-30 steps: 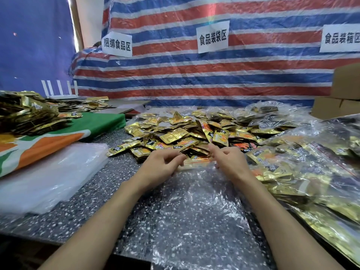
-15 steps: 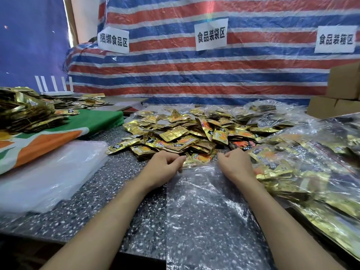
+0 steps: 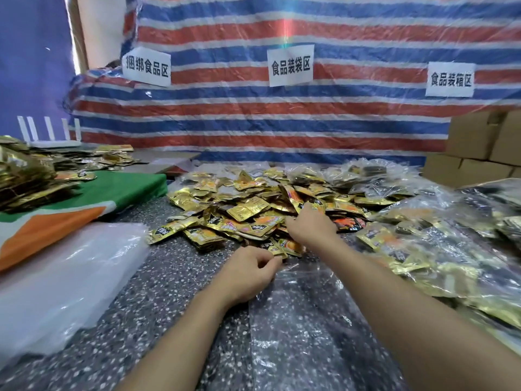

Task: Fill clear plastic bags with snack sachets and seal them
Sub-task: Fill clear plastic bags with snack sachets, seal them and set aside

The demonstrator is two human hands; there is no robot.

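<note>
As left hand (image 3: 248, 273) pinches one bag (image 3: 304, 323), right (image 3: 310, 225) reaches.

A clear crinkled plastic bag (image 3: 298, 320) lies flat and empty on the speckled counter (image 3: 169, 292), its mouth touching a loose heap of small gold foil snack sachets (image 3: 248, 213) — overlapping, lying at all angles — just beyond it.

Head camera looks forward-down, close over table (image 3: 169, 277).
</note>
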